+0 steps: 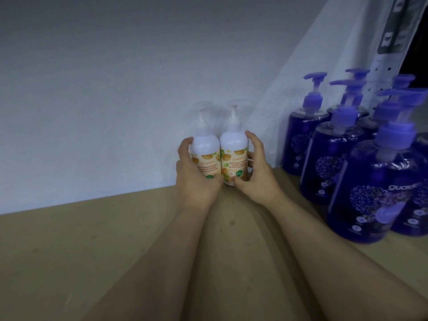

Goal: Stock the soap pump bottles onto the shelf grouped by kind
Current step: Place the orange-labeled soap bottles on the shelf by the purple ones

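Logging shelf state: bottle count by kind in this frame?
White pump bottles: 2, side by side at the back wall, left hand on one, right hand on the other.
Purple pump bottles: at least 7 visible at the right; rear ones partly hidden.
Total: at least 9.

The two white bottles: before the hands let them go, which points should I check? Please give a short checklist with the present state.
1. Left hand grips the left white bottle: ok.
2. Right hand grips the right white bottle: ok.
3. Both upright, side by side: ok.
4. Bottoms flat on the shelf: cannot tell, hands hide them.
5. Apart from the purple bottles: ok.
6. Labels face front: ok.
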